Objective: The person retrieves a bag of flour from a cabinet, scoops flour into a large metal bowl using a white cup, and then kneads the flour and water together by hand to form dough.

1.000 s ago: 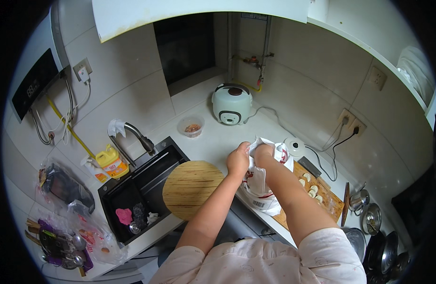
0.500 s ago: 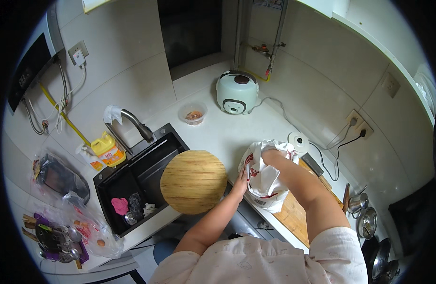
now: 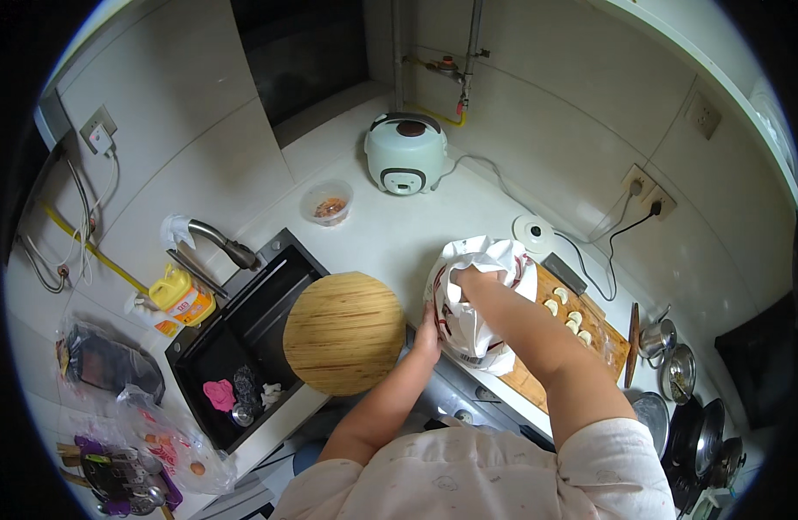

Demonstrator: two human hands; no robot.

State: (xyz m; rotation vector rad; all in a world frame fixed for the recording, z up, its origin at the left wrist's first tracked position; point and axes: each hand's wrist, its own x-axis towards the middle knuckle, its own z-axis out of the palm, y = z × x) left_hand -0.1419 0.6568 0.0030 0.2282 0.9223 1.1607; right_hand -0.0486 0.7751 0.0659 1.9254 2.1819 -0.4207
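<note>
A white bag [image 3: 468, 325] with red print stands upright at the counter's front edge, its top gaping. My left hand [image 3: 428, 335] holds the bag by its left side. Down in the bag's mouth is my right hand [image 3: 475, 282], its fingers hidden, so what they hold does not show. Behind my right forearm, a wooden cutting board [image 3: 519, 374] carries several small pale dumplings [image 3: 574, 322]. Left of the bag, a round wooden board [image 3: 343, 334] lies partly over the sink.
A black sink [image 3: 269, 322] with a faucet [image 3: 226, 246] is at the left. Behind stand a clear bowl of food [image 3: 328, 204] and a pale green rice cooker [image 3: 407, 154]. A knife [image 3: 564, 273], rolling pin [image 3: 632, 345] and metal pots [image 3: 679, 374] sit at the right.
My view has shifted to the right, so more of the cutting board and its dumplings shows. My right hand stays in the bag and my left hand stays at its side.
</note>
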